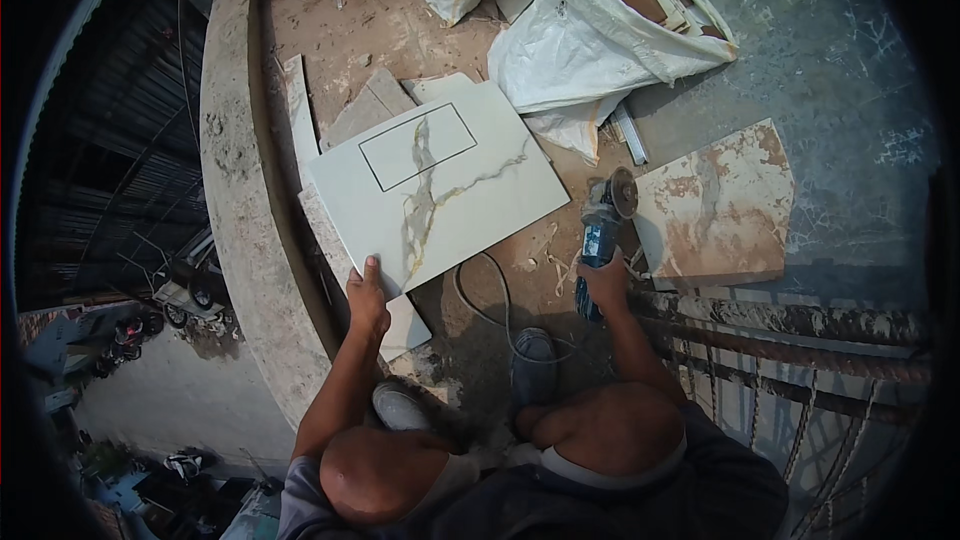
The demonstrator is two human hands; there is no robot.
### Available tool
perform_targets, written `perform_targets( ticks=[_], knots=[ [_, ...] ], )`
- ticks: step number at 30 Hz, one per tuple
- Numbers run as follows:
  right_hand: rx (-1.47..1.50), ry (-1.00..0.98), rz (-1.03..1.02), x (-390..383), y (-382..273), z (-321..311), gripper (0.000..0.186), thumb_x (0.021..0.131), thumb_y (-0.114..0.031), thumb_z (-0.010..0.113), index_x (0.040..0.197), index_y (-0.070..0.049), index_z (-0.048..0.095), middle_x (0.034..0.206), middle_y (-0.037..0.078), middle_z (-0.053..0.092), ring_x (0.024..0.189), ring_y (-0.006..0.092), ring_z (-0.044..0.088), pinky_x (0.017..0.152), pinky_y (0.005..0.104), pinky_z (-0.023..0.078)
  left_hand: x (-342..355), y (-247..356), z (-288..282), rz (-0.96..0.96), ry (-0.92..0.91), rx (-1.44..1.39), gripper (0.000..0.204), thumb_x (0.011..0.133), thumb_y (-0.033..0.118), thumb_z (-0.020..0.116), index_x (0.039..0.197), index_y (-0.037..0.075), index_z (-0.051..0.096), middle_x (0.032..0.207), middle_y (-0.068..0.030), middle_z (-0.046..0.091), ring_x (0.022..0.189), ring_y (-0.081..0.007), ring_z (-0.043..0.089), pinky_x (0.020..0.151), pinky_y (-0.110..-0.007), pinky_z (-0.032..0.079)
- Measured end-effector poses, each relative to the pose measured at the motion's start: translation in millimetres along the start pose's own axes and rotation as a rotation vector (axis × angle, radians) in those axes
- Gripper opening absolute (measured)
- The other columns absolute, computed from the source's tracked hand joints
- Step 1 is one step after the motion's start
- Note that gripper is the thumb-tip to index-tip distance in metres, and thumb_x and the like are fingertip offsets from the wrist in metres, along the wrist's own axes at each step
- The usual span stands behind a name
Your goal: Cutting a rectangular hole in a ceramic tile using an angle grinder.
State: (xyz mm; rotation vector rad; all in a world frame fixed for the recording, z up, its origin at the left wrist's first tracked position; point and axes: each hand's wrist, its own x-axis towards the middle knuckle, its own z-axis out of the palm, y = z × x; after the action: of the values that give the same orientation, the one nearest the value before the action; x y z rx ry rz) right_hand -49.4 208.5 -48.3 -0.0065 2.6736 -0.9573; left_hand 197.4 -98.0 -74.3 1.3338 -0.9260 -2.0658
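Note:
A white marble-patterned tile (440, 185) lies on the dusty floor with a rectangle drawn near its far corner. My left hand (366, 297) rests on its near corner, fingers pressing down on the edge. A blue angle grinder (604, 225) sits in my right hand (603, 282), which grips its body; the disc points away from me, just right of the tile. The grinder's cord (490, 310) loops across the floor between my hands. I am squatting, knees at the bottom of the view.
A brown-stained tile (718, 202) lies at the right. White sacks (590, 35) with tile offcuts sit at the back. A curved concrete parapet (235, 200) runs along the left with a drop to a street below. Rusty rebar (790, 340) lies at the right.

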Motion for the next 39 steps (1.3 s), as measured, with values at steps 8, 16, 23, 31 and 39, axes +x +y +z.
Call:
perform_targets(
  ticks=[8,16,23,31,39],
  knots=[
    [-0.161,-0.001,0.046,9,-3,6,0.082,0.063,-0.022,0.077,0.131,0.006,0.041,0.113,0.024,0.062,0.103,0.0369,0.062,0.089,0.0421,0.049,8,19,-36,0.161,-0.054,0.127,0.041,0.097,0.035,0.059,0.115,-0.002,0.056,0.106,-0.0068,0.064,0.093,-0.0128,0.057,0.085,-0.028,0.046],
    [-0.333,0.007,0.04,27,0,21,0.088,0.069,-0.029,0.077,0.14,0.002,0.034,0.112,0.029,0.063,0.103,0.0433,0.062,0.09,0.0471,0.049,-11,22,-81,0.17,0.001,0.155,0.035,0.097,0.031,0.058,0.113,-0.001,0.058,0.105,-0.0059,0.065,0.092,-0.0117,0.058,0.085,-0.027,0.046],
    [-0.427,0.015,-0.012,28,-3,30,0.084,0.074,-0.03,0.075,0.14,0.001,0.033,0.105,0.028,0.065,0.099,0.0432,0.063,0.087,0.0485,0.05,-46,27,-96,0.142,-0.021,0.182,0.033,0.096,0.024,0.061,0.118,0.0,0.057,0.108,-0.0073,0.066,0.093,-0.0132,0.062,0.084,-0.029,0.049],
    [-0.446,-0.004,-0.06,21,-11,27,0.085,0.076,-0.032,0.074,0.139,0.008,0.031,0.127,0.031,0.048,0.116,0.046,0.051,0.097,0.0475,0.044,-50,40,-89,-0.15,-0.117,-0.078,0.032,0.082,0.004,0.071,0.113,0.005,0.063,0.1,-0.0076,0.069,0.088,-0.0183,0.068,0.079,-0.034,0.056],
    [-0.441,0.001,-0.098,29,-3,27,0.089,0.074,-0.032,0.076,0.138,0.01,0.031,0.128,0.03,0.045,0.119,0.0455,0.049,0.101,0.0474,0.042,-35,43,-76,-0.092,-0.091,-0.021,0.045,0.085,0.006,0.07,0.126,0.004,0.05,0.113,-0.0095,0.064,0.099,-0.019,0.065,0.084,-0.035,0.055]
  ],
)
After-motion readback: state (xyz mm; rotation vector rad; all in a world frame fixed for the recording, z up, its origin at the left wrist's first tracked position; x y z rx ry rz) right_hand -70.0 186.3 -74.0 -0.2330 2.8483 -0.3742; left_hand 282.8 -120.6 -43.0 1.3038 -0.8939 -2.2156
